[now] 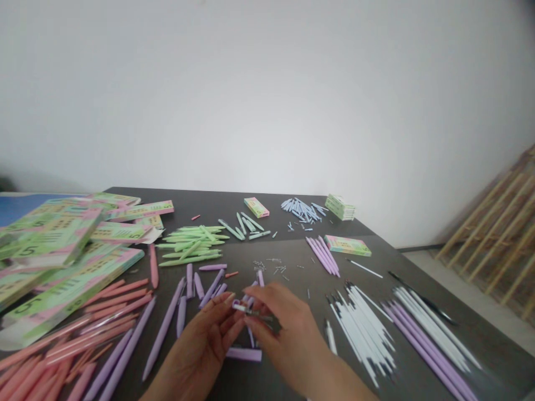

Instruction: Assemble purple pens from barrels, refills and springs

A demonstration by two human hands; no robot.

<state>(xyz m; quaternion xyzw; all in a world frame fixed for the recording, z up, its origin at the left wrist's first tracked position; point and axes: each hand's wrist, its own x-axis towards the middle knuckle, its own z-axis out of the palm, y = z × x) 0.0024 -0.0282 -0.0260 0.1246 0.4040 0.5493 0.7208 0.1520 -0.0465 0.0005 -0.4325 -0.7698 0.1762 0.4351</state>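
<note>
"Peering through the head camera, I find the small purple-and-white part (pixel 240 307) between both hands, above the dark table (pixel 292 249). How are the fingers?"

"My right hand (pixel 288 317) seems to pinch it between thumb and forefinger; my left hand (pixel 204 334) curls close beside it, but I can't tell whether it grips."

"How would you handle it?"

"I'd brace it lightly, line up its ends before pressing, and work low, clear of those tiny loose bits (pixel 280 269) beyond my fingers."

"5" legible on the front-left carton (pixel 77 292), the upper-left carton (pixel 58 239) and the narrow carton (pixel 140 211) behind. Remaining print on these: too blurred to read.
</note>
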